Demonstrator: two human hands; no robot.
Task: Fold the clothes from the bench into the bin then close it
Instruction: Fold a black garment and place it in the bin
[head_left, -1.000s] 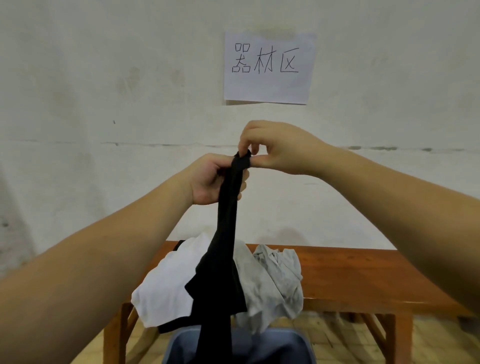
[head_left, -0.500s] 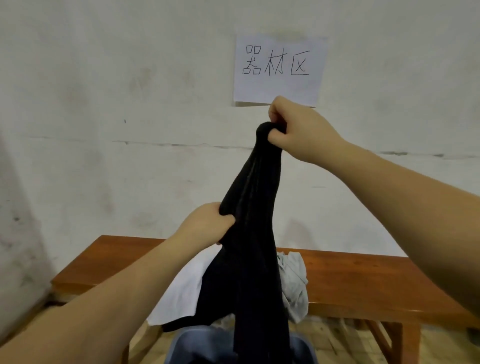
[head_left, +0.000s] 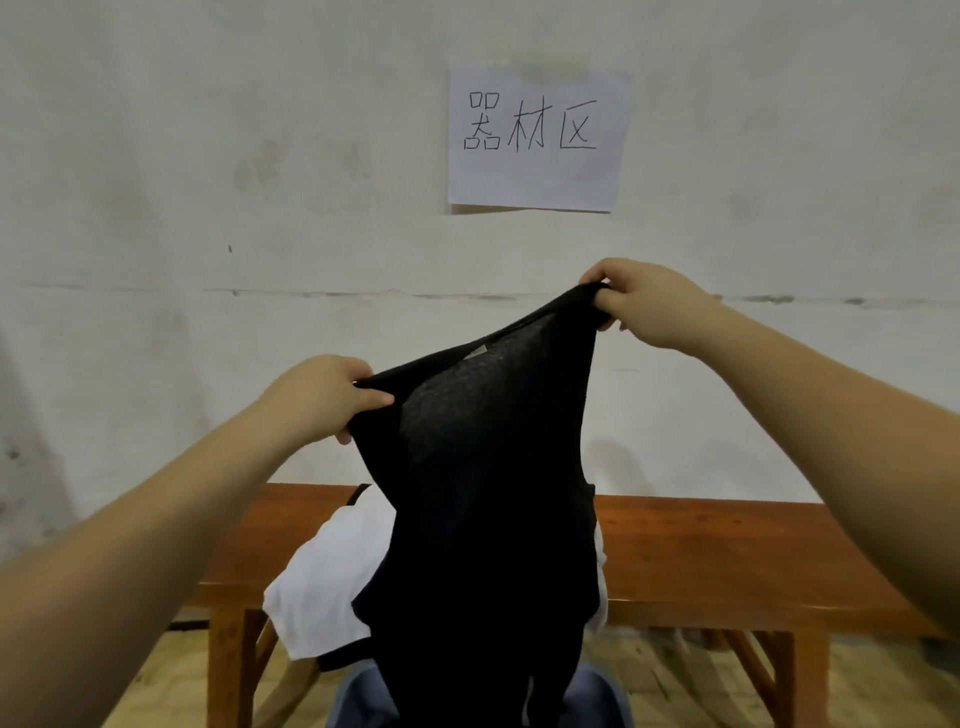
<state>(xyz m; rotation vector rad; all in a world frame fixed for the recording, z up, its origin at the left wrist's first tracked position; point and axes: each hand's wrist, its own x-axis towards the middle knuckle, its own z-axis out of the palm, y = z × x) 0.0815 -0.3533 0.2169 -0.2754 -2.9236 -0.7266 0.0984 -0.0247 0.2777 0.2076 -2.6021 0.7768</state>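
Observation:
A black garment (head_left: 488, 499) hangs spread in the air in front of me. My left hand (head_left: 322, 395) grips its top left edge, and my right hand (head_left: 644, 301) grips the top right edge, held higher. Behind it, a white garment (head_left: 327, 577) lies on the wooden bench (head_left: 717, 556) and droops over the front edge. A sliver of grey cloth (head_left: 601, 587) shows at the black garment's right side. The blue-grey bin (head_left: 358, 701) stands on the floor below, mostly hidden by the black garment.
A white wall rises right behind the bench, with a paper sign (head_left: 537, 140) taped on it. The bench's legs (head_left: 228, 670) stand on a light tiled floor (head_left: 872, 686). The right half of the bench top is bare wood.
The black garment was bunched into a narrow strip; now my hands have moved apart and spread it wide. My right hand came down and right, my left hand moved left.

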